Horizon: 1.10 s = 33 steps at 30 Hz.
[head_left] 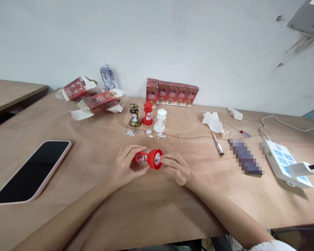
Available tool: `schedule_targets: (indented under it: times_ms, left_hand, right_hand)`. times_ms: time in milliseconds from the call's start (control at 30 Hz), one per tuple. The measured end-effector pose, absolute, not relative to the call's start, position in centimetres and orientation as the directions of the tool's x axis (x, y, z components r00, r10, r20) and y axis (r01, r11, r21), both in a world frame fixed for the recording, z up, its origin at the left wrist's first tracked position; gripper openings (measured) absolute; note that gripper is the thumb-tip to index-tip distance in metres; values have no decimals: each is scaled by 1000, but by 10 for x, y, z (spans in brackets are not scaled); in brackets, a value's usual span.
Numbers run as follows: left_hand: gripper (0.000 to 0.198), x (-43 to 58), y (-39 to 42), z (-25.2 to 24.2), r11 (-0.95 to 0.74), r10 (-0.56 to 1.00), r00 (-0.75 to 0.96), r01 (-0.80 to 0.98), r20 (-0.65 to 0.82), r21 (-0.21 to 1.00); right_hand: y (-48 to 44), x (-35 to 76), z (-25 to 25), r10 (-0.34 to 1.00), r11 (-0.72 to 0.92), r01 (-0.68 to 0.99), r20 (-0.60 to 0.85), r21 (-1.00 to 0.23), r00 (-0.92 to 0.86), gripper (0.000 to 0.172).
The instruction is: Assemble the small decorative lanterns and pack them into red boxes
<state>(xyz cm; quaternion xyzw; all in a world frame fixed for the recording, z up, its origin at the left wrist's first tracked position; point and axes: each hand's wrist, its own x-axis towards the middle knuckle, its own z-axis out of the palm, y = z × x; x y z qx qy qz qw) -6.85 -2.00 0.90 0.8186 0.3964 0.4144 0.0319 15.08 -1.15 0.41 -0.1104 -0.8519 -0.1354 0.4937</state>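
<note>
My left hand (129,162) is closed around a small red lantern (143,157) with a clear globe, tilted on its side so its underside faces right. At that round base, the fingertips of my right hand (176,168) are pressed together against the pale centre, where a small whitish piece shows; what they pinch is too small to make out. Behind my hands stand a bronze lantern (134,115), another red lantern (147,114) and a white lantern (160,121). In front of these lie thin bent wire handles (176,143) and small white pieces (130,132).
Red boxes (172,93) line the wall, with opened cartons (101,101) and a water bottle (107,77) left of them. A phone (32,171) lies left. Rightward are crumpled tissue (213,122), screwdrivers (217,143), a pixelated dark object (244,157) and a power strip (288,162).
</note>
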Motion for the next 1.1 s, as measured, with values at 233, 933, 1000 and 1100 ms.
schedule_targets:
  times_ms: [233, 933, 1000, 1100]
  left_hand:
    - [37, -68, -20, 9, -688, 670, 353, 624, 653, 370]
    - [41, -71, -21, 10, -693, 632, 289, 626, 719, 357]
    - [41, -71, -21, 10, -698, 635, 293, 615, 714, 368]
    - [41, -70, -23, 13, -695, 648, 292, 606, 704, 388]
  right_hand:
    - [-11, 151, 5, 56, 937, 326, 867, 126, -495, 16]
    - [-15, 138, -13, 259, 942, 312, 866, -128, -427, 48]
    - [-16, 138, -14, 307, 929, 340, 821, -148, -482, 49]
    - [-15, 139, -15, 279, 932, 348, 817, -103, -505, 45]
